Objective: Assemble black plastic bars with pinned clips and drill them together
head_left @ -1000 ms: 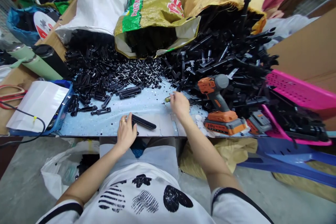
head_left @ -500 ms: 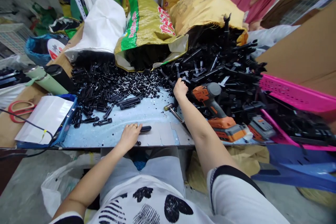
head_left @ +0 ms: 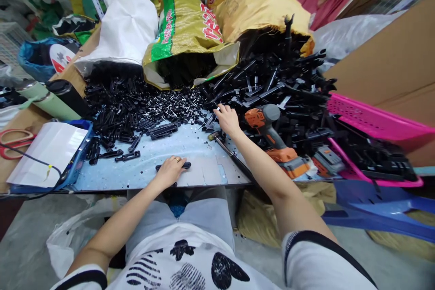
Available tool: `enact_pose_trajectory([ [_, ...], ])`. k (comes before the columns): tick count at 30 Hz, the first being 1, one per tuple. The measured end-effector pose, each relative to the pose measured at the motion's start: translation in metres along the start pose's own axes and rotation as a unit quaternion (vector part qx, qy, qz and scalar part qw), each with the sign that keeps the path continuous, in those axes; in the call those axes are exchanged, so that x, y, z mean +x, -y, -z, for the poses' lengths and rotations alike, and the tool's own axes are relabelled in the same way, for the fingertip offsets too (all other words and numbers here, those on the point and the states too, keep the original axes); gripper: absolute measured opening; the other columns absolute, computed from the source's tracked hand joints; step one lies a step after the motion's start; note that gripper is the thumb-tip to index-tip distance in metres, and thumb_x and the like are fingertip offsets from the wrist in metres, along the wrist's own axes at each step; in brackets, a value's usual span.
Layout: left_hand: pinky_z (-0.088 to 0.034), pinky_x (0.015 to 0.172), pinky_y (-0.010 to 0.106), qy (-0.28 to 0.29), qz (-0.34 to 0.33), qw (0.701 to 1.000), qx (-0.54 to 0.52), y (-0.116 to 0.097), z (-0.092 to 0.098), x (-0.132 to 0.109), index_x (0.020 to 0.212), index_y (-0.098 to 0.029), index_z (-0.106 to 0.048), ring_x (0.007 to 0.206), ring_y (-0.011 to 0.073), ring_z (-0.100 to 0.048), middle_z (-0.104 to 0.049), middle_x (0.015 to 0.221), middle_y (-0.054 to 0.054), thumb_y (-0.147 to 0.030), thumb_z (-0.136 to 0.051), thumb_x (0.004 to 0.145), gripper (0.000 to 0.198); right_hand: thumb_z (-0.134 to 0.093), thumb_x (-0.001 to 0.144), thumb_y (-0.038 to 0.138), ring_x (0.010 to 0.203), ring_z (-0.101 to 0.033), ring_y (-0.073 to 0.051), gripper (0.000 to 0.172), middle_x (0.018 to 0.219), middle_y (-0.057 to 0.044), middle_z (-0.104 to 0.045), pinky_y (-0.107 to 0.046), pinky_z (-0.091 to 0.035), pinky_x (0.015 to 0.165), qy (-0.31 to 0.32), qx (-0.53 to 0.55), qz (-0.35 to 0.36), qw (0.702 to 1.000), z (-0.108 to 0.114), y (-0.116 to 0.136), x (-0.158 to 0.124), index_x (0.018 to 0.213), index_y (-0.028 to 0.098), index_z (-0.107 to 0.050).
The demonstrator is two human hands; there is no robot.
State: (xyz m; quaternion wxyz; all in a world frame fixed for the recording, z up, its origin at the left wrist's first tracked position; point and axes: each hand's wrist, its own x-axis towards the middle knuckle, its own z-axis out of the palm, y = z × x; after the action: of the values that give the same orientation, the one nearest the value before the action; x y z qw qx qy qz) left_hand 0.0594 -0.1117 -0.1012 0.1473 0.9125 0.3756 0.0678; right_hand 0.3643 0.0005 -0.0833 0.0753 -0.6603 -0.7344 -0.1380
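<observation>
The black bar (head_left: 186,164) is laid near the front edge of the table (head_left: 190,145). It is pressed down by the left hand (head_left: 171,170), which is spread flat on top and not curled around it. Bare blue table is seen around this hand, up to the small pins (head_left: 170,104).

The right hand (head_left: 227,119) is stretched out to the edge of the big heap of black parts (head_left: 288,86). Its fingers are bent down onto them, and it cannot be told if anything is gripped. An orange drill (head_left: 267,122) is set just beside that hand, and a long tool (head_left: 234,158) is laid under the wrist.

The right side is closed in by a pink basket (head_left: 374,120). The back is blocked by a yellow bag (head_left: 183,22) and a white bag (head_left: 125,27).
</observation>
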Motion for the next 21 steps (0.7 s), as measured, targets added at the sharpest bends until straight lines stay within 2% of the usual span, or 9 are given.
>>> enact_pose_trajectory([
  [2,-0.047,0.081,0.033,-0.012,0.004,1.0,0.014,0.002,-0.004,0.0,0.12,-0.018,-0.052,0.096,0.0222,-0.056,-0.062,0.099,0.008,-0.023,-0.054,0.088,0.033,-0.037,0.089,0.013,0.119,-0.038,-0.027,0.031,0.137,-0.013,-0.043,-0.04,-0.034,0.09,0.023,-0.035,0.095,0.995,0.001,-0.005,0.015,0.105,0.016,-0.063],
  [4,-0.047,0.08,0.033,-0.02,0.01,0.999,0.031,0.004,-0.004,-0.001,0.119,-0.019,-0.052,0.092,0.0216,-0.057,-0.062,0.096,0.008,-0.022,-0.053,0.088,0.031,-0.039,0.088,0.011,0.123,-0.037,-0.026,0.027,0.136,-0.012,-0.045,-0.042,-0.029,0.098,0.039,-0.05,0.158,0.985,0.008,-0.005,0.027,0.097,0.015,-0.064],
  [7,-0.047,0.08,0.033,-0.018,0.018,0.999,0.048,0.01,-0.001,-0.004,0.118,-0.019,-0.052,0.091,0.0213,-0.058,-0.062,0.094,0.007,-0.024,-0.051,0.089,0.029,-0.041,0.089,0.014,0.115,-0.046,-0.025,0.023,0.122,-0.015,-0.056,-0.044,-0.029,0.099,0.036,-0.045,0.175,0.983,0.031,0.008,0.021,0.1,0.012,-0.061],
  [10,-0.046,0.083,0.034,-0.002,0.011,0.999,0.032,0.015,0.004,-0.006,0.12,-0.019,-0.051,0.095,0.0223,-0.057,-0.061,0.098,0.008,-0.028,-0.049,0.09,0.031,-0.045,0.091,0.031,0.082,-0.059,-0.024,0.028,0.088,-0.013,-0.065,-0.036,-0.04,0.078,0.118,-0.007,0.142,0.983,0.059,0.036,-0.022,0.108,0.01,-0.054],
  [12,-0.045,0.085,0.036,0.017,0.002,1.0,0.015,0.016,0.007,-0.006,0.121,-0.018,-0.051,0.098,0.0232,-0.055,-0.06,0.102,0.009,-0.029,-0.046,0.091,0.032,-0.042,0.092,0.046,0.065,-0.058,-0.02,0.038,0.076,-0.008,-0.063,-0.029,-0.037,0.063,0.195,0.032,0.177,0.964,0.071,0.058,-0.063,0.108,0.013,-0.052],
  [14,-0.044,0.087,0.037,0.037,-0.005,0.999,0.003,0.015,0.011,-0.004,0.122,-0.017,-0.049,0.102,0.0239,-0.053,-0.059,0.108,0.01,-0.026,-0.043,0.091,0.033,-0.036,0.093,0.053,0.063,-0.058,-0.018,0.042,0.082,-0.009,-0.063,-0.026,-0.033,0.059,0.22,0.063,0.241,0.943,0.074,0.078,-0.101,0.106,0.016,-0.052],
  [16,-0.043,0.09,0.038,0.053,-0.009,0.999,-0.003,0.012,0.015,-0.002,0.125,-0.016,-0.047,0.105,0.0241,-0.052,-0.057,0.113,0.011,-0.022,-0.04,0.09,0.036,-0.032,0.095,0.051,0.068,-0.058,-0.017,0.04,0.09,-0.01,-0.061,-0.026,-0.031,0.061,0.216,0.075,0.277,0.933,0.069,0.092,-0.128,0.104,0.017,-0.053],
  [19,-0.042,0.091,0.04,0.071,-0.004,0.997,-0.004,0.006,0.021,0.0,0.126,-0.018,-0.046,0.107,0.0247,-0.051,-0.056,0.115,0.011,-0.024,-0.038,0.09,0.038,-0.032,0.096,0.047,0.07,-0.058,-0.016,0.037,0.09,-0.008,-0.061,-0.025,-0.029,0.061,0.224,0.073,0.266,0.935,0.056,0.102,-0.145,0.102,0.018,-0.054],
  [21,-0.042,0.09,0.042,0.074,0.001,0.997,-0.004,0.003,0.022,0.0,0.123,-0.019,-0.047,0.107,0.027,-0.051,-0.056,0.114,0.01,-0.038,-0.044,0.089,0.04,-0.032,0.096,0.048,0.071,-0.058,-0.016,0.037,0.089,-0.007,-0.061,-0.026,-0.027,0.059,0.23,0.073,0.248,0.938,0.051,0.105,-0.146,0.101,0.018,-0.054],
])
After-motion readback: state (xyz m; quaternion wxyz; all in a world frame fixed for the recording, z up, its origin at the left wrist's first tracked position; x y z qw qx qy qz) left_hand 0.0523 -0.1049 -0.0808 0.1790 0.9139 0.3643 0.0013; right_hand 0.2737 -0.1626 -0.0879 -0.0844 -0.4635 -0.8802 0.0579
